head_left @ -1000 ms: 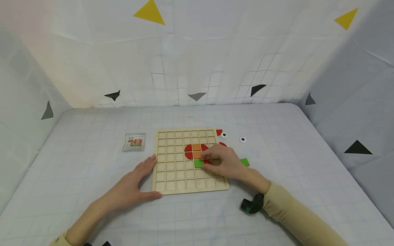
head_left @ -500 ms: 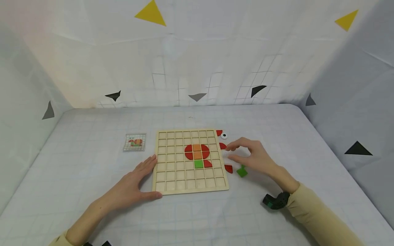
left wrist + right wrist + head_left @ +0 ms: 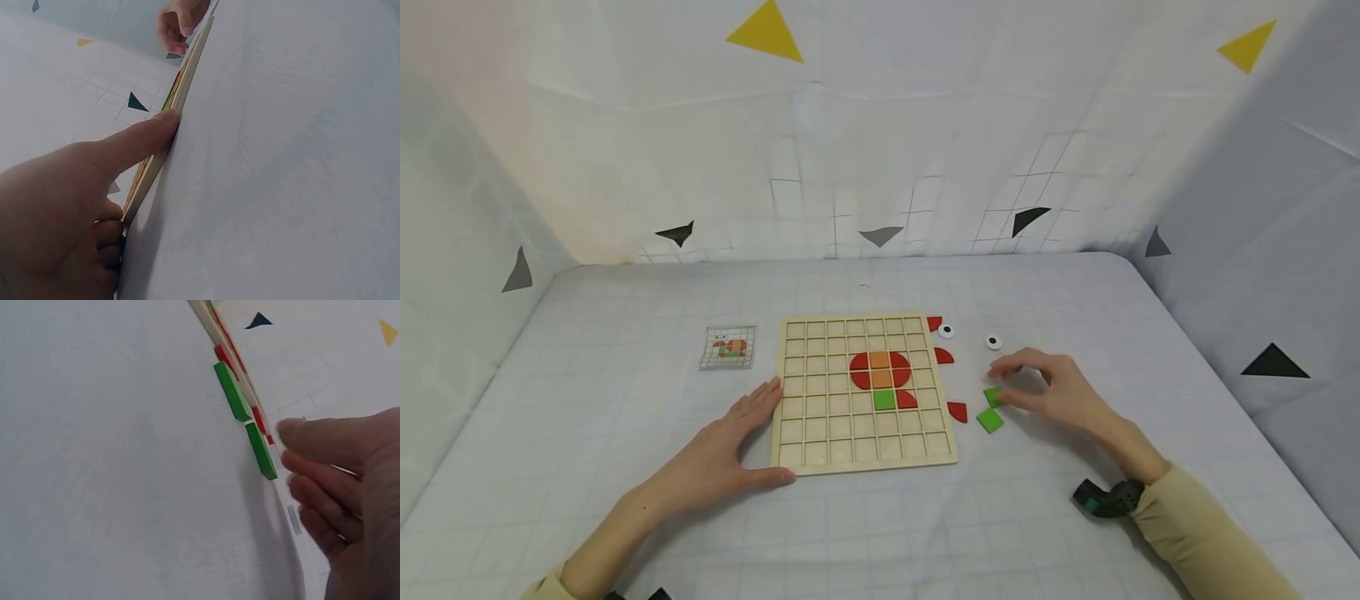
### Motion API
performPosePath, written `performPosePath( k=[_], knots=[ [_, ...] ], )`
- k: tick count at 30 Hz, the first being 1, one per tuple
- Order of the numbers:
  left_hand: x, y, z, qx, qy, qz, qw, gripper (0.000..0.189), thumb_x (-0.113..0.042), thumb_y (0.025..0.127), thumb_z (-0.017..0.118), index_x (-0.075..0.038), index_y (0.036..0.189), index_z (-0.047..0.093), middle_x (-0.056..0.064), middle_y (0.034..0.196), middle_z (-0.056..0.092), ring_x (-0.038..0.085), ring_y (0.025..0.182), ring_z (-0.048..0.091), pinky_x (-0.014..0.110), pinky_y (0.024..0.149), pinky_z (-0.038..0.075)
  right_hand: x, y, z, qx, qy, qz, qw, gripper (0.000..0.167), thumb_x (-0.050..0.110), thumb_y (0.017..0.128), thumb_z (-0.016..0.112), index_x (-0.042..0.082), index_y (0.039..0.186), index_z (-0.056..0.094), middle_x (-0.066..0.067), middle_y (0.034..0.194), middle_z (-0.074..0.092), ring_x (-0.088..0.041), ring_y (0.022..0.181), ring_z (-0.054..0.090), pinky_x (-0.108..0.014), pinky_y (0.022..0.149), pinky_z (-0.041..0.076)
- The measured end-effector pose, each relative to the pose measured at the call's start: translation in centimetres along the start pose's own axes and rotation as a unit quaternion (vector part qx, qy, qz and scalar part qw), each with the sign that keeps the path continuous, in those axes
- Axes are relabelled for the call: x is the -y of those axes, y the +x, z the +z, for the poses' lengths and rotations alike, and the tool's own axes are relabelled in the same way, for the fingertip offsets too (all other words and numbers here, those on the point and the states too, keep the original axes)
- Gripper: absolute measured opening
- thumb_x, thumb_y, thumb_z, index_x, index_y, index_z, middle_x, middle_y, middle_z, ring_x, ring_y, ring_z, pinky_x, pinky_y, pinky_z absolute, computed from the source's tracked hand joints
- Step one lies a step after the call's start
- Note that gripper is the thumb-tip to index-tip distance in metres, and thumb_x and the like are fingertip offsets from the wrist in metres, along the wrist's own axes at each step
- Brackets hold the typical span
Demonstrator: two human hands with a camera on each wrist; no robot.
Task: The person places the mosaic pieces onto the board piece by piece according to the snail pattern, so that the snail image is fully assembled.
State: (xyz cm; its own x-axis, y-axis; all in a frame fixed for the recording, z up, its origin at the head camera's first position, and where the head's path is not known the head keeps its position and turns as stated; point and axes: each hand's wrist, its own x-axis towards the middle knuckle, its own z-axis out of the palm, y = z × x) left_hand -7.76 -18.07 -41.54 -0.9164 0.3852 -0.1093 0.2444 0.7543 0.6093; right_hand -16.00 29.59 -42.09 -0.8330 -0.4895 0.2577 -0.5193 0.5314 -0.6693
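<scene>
A wooden grid board [image 3: 827, 427] lies flat on the table. Set in its cells are two orange squares [image 3: 881, 379], a green square [image 3: 884, 400], a red quarter-circle [image 3: 906, 400] and more red rounded pieces. My left hand [image 3: 718, 454] rests along the board's left side, fingers extended, with the thumb touching the near left corner. To the right of the board, my right hand [image 3: 1052, 392] hovers by two loose green tiles [image 3: 990, 420], [image 3: 231, 392]. Its thumb and fingers are apart and partly bent, with nothing visible between them; the thumb overlaps the farther tile in the head view.
Loose red quarter-circle pieces [image 3: 957, 412] lie along the board's right edge. Two round eye pieces [image 3: 993, 342] sit farther back. On the left is a small pattern card [image 3: 727, 347] with a coloured figure. A white wall [image 3: 850, 150] rises behind the table.
My right hand has left the board's cells, where a red quarter-circle now shows beside the green square, and moved right to the loose green tiles. My left hand has stayed put.
</scene>
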Motion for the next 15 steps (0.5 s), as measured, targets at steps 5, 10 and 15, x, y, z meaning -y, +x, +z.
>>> performPosePath(
  k=[5, 10, 15],
  knots=[
    [-0.1, 0.0, 0.0, 0.003, 0.002, 0.000, 1.0000, 0.111, -0.070, 0.075, 0.073, -0.024, 0.161, 0.020, -0.006, 0.168, 0.016, 0.034, 0.153, 0.017, 0.063, 0.118, 0.023, -0.6, -0.5, 0.1, 0.028, 0.015, -0.020, 0.9993, 0.042, 0.003, 0.079, 0.083, 0.016, 0.117, 0.070, 0.005, 0.111, 0.071, -0.010, 0.102, 0.062, -0.016, 0.096, 0.046],
    [-0.2, 0.0, -0.1, 0.002, 0.002, 0.000, 1.0000, 0.111, -0.071, 0.075, 0.072, -0.023, 0.161, 0.021, -0.005, 0.168, 0.017, 0.035, 0.153, 0.018, 0.064, 0.117, 0.023, -1.2, -0.5, 0.5, 0.010, 0.011, -0.061, 0.9980, 0.045, -0.009, 0.076, 0.081, 0.011, 0.115, 0.070, -0.001, 0.109, 0.072, -0.015, 0.100, 0.063, -0.017, 0.094, 0.047],
    [-0.2, 0.0, -0.1, 0.004, 0.003, -0.008, 1.0000, 0.112, -0.070, 0.074, 0.074, -0.023, 0.161, 0.021, -0.007, 0.168, 0.017, 0.033, 0.153, 0.017, 0.063, 0.118, 0.023, 0.0, -0.3, 0.5, -0.025, -0.008, -0.063, 0.9977, 0.042, -0.011, 0.072, 0.082, 0.003, 0.109, 0.071, -0.010, 0.102, 0.073, -0.023, 0.095, 0.065, -0.016, 0.093, 0.048]
  ],
)
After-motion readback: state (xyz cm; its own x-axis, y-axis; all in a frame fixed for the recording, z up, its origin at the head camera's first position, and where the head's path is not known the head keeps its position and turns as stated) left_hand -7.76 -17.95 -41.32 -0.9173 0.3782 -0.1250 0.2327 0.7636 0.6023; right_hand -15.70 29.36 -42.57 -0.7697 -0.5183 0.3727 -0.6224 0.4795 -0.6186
